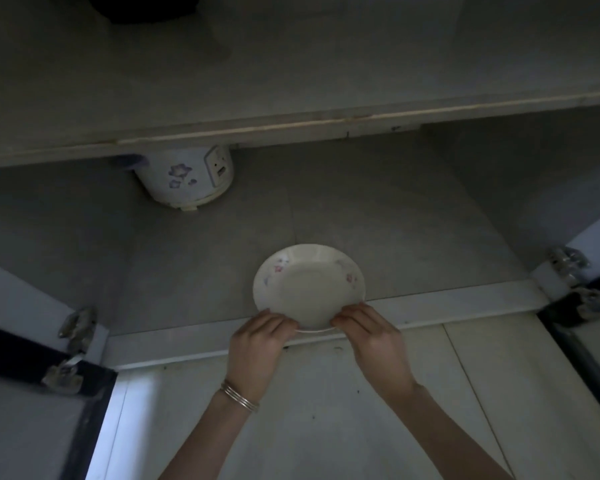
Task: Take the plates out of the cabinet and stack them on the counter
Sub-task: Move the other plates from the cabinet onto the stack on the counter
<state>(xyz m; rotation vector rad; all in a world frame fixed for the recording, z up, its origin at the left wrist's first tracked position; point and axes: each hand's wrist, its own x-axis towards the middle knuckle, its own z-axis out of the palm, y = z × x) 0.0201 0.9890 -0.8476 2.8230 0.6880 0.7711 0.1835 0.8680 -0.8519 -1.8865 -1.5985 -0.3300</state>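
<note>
Cream china with small pink and blue flowers on its rim: that is the plate (pixel 309 287) I see at the front edge of the cabinet (pixel 205 258), on or just above its lower floor; I cannot tell whether it still touches. A thin pale edge shows beneath its near rim, possibly a second plate, but I cannot be sure. My left hand (pixel 257 344) grips the near-left rim, fingers curled over the top edge. My right hand (pixel 371 336) grips the near-right rim the same way, so both hands are closed on the plate, close together with a short stretch of rim between them. Thin metal bangles (pixel 239 398) sit on the left wrist.

Further back on the same cabinet floor, well apart from the plate and to the left, stands a white rice cooker (pixel 184 178) with blue flower prints and a socket on its side; its top is hidden under the shelf (pixel 291 129) above. On that upper shelf, at the far left back, a dark object (pixel 146 8) is cut off by the frame, too dim to identify. Both doors stand open, with metal hinges at left (pixel 77 327) and right (pixel 568 265). Below the cabinet lip lies a pale, speckled floor (pixel 326 410).
</note>
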